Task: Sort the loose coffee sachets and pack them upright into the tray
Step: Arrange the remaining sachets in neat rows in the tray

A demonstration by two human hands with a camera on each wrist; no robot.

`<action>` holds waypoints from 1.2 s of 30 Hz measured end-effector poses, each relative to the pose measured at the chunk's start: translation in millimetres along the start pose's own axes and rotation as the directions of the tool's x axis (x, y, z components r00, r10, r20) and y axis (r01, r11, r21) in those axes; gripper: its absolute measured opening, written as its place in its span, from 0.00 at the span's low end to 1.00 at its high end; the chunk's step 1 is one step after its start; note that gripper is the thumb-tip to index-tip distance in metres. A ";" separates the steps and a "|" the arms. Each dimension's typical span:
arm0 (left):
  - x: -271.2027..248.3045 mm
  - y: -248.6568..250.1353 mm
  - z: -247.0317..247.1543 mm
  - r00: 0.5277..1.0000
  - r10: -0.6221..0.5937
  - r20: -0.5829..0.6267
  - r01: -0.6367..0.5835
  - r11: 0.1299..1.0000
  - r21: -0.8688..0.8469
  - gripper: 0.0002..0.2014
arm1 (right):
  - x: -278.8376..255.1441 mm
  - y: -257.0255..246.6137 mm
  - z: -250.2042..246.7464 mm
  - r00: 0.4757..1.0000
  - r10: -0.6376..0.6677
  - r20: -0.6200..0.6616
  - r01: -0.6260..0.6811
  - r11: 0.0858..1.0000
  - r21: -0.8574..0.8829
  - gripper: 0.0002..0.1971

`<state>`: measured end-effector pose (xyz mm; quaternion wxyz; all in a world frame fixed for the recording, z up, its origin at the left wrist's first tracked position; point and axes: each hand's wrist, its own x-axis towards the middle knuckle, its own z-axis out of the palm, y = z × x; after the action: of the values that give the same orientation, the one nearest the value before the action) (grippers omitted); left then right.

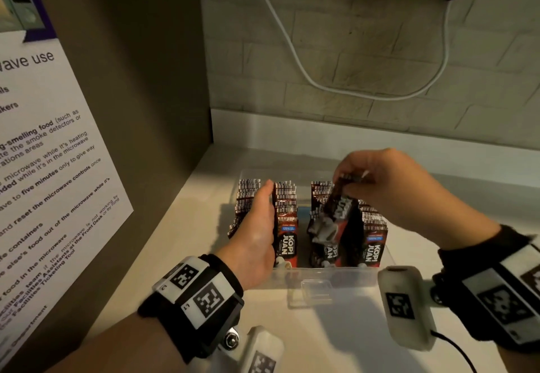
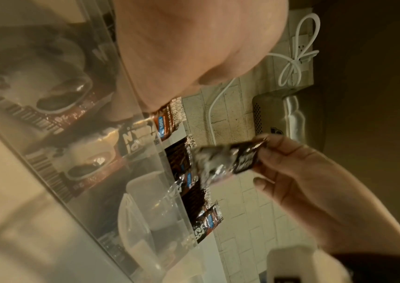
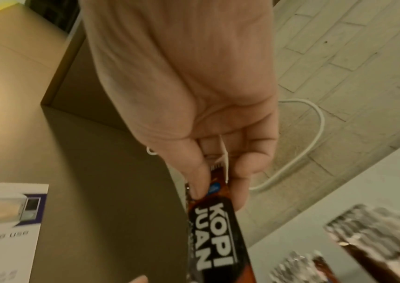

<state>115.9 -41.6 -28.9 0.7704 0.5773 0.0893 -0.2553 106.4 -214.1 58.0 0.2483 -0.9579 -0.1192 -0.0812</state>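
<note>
Sachet pinched over the clear tray

The coffee sachet point(image 1: 340, 207) hangs tilted above the tray point(image 1: 327, 277), pinched at its top by the right hand point(image 1: 380, 179); the left hand point(image 1: 260, 226) presses flat between upright rows point(image 1: 286, 212), fingertips hidden.

2 bare forearms, each with a strapped-on wrist rig.
Black bands point(image 1: 201, 299) carry white plates printed with black square markers; pale camera pods point(image 1: 406, 308) hang below, 1 trailing a black cable.

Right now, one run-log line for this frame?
right hand: pinches sachet tilted over tray | left hand: flat between upright rows | phase: inserting
</note>
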 end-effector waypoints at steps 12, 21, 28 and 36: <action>-1.7 -3.9 -1.0 0.997 0.055 -0.052 -0.058 0.997 -0.060 0.36 | 18.9 -33.9 67.2 0.972 -0.024 0.234 0.051 0.993 -0.110 0.13; 5.1 -7.7 -0.7 0.994 0.057 -0.091 -0.063 0.996 -0.063 0.31 | 2.3 -32.6 73.4 0.996 -0.047 0.070 0.055 0.991 -0.119 0.17; 5.6 -4.7 -0.5 0.998 0.031 -0.049 -0.031 0.999 -0.009 0.31 | -19.9 -22.8 52.9 0.939 0.308 0.154 -0.332 0.929 0.166 0.04; 3.1 -3.7 1.5 0.997 0.015 -0.076 -0.014 1.000 0.004 0.33 | -9.6 -21.5 82.6 0.847 0.345 0.405 -0.448 0.873 0.192 0.05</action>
<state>116.5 -44.6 -32.9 0.7672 0.5887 0.1138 -0.2277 99.4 -156.9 -5.7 0.3664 -0.9151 0.0298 0.1659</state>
